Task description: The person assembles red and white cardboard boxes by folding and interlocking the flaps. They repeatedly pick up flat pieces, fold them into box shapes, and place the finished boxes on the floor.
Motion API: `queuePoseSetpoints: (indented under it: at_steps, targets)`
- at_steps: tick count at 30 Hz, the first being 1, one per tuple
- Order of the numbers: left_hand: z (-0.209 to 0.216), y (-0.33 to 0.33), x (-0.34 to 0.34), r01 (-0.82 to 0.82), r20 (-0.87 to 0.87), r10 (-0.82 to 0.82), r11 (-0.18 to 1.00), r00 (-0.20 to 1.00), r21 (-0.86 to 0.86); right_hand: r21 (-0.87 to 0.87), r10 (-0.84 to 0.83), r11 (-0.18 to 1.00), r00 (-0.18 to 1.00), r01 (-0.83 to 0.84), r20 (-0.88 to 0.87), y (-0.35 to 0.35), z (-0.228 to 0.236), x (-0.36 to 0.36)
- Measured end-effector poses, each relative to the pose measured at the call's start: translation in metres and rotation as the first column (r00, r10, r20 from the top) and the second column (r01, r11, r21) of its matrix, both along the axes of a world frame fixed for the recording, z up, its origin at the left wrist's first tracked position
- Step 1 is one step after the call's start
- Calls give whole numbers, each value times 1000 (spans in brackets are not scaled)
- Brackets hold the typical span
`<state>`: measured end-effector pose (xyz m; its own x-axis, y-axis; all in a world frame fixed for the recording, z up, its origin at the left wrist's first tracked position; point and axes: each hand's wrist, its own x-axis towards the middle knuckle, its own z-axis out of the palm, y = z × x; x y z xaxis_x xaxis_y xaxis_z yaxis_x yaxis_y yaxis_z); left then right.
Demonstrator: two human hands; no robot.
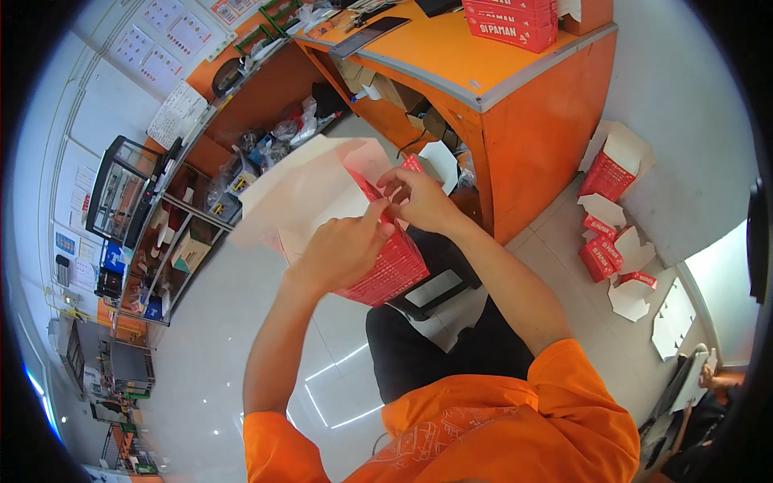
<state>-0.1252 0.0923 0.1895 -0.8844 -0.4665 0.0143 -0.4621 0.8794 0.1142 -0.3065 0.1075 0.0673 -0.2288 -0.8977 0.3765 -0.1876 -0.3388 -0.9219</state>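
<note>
A red cardboard box (388,275) with printed sides and a pale inside is held above my lap. Its large lid flap (302,177) stands out to the far left, blurred at its edge. My left hand (345,251) grips the near wall, thumb toward the corner. My right hand (420,201) pinches the box's right edge, where the red panels meet; the fingertips are partly hidden there. Both hands are close together on the same box.
A black stool (439,291) stands under the box. Ahead is an orange counter (543,137) with stacked red boxes (511,26). Open red boxes (600,256) lie on the floor at right. Another person's hand (708,377) holds cardboard at lower right. Shelves (189,201) stand left.
</note>
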Motion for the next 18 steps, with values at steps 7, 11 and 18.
queuePoseSetpoints:
  at_steps: [7,11,18]
  targets:
    - [21,-48,1,166,49,-165,836,985,-523,45,-99,993,967,113,-235,-3,27,12]
    - [13,-68,-1,297,121,-277,787,953,-541,-6,-178,981,902,191,-394,-10,30,13]
    - [9,-62,3,312,107,-297,829,949,-464,-50,-265,958,806,282,-530,-21,24,23]
